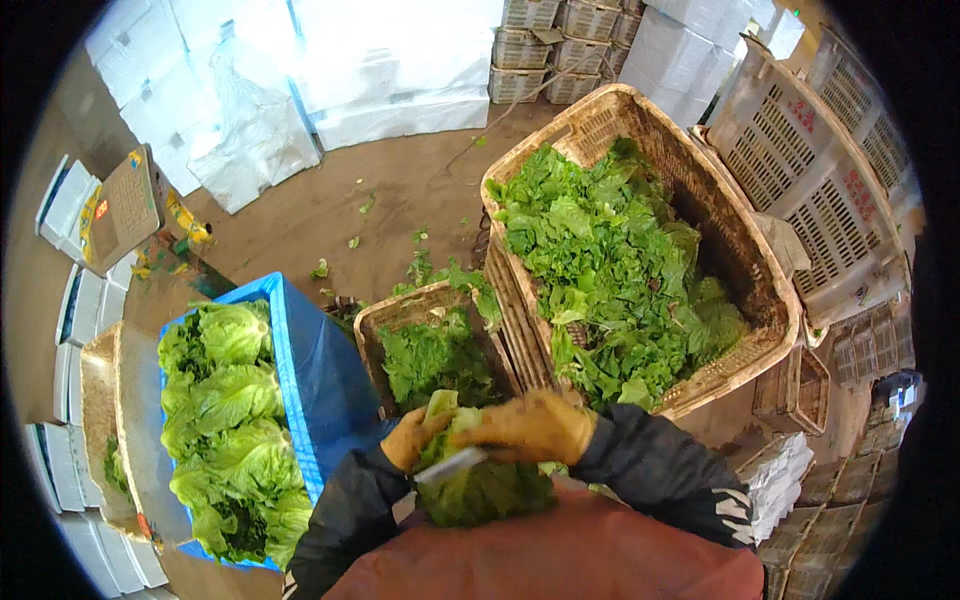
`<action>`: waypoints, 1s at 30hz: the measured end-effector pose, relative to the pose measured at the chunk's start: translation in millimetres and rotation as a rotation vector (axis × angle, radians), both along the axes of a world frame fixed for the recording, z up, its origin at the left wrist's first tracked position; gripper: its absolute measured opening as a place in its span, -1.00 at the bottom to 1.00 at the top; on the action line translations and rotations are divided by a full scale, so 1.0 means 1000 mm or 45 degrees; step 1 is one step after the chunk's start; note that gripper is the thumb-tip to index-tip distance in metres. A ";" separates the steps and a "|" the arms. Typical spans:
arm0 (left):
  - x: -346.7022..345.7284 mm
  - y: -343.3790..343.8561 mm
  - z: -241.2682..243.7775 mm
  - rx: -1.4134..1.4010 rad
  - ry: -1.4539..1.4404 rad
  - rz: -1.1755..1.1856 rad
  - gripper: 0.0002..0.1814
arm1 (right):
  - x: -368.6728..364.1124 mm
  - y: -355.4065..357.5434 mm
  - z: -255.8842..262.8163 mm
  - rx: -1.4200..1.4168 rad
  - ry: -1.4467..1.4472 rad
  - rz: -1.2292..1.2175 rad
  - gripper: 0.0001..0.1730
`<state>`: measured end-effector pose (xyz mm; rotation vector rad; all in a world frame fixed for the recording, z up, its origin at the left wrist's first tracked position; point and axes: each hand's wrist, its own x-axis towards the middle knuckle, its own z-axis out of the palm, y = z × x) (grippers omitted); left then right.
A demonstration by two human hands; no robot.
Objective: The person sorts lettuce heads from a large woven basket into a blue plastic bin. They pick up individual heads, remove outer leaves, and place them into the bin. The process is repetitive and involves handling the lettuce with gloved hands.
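Close to my apron, a head of green leafy lettuce (491, 491) is held low in front of my body. My left hand (416, 436), in a tan glove, grips its left side near a pale leaf. My right hand (536, 429), also gloved, reaches across the top with a knife (450, 466) in its fingers. The short blade points left over the lettuce; its handle is hidden by the glove. Just beyond my hands stands a small crate (390, 306) of loose leaves. To the left, lettuce heads (236, 397) are stacked in a crate with a blue plastic liner (322, 375).
A large stained plastic basket (757, 255) of torn leaves (600, 255) stands at right, on stacked crates (510, 315). A platform scale's display unit (124, 210) rises at left. White foam boxes (397, 90) line the back. Leaf scraps litter the floor (360, 202).
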<state>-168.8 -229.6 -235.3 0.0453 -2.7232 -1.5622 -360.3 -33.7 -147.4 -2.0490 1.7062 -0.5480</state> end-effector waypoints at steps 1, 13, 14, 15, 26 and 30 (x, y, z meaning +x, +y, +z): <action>0.003 -0.006 -0.005 0.355 -0.097 0.057 -0.40 | 0.000 -0.010 -0.007 -0.179 -0.070 -0.083 -0.59; 0.035 0.001 0.006 0.175 0.005 0.881 -0.01 | 0.090 -0.002 -0.094 0.259 -2.333 -1.209 -0.49; 0.041 0.009 0.009 0.272 -0.092 0.796 0.03 | 0.095 -0.005 -0.097 0.159 -2.302 -1.176 -0.51; 0.045 0.014 0.011 0.350 -0.127 0.617 0.08 | 0.096 -0.012 -0.099 0.122 -2.237 -1.201 -0.52; 0.119 -0.057 0.018 1.820 0.083 0.660 -0.12 | 0.025 -0.105 -0.020 0.023 -0.316 -0.430 -0.21; 0.157 -0.046 0.021 1.704 0.070 0.789 -0.17 | 0.076 -0.153 -0.044 0.857 -0.959 0.047 -0.38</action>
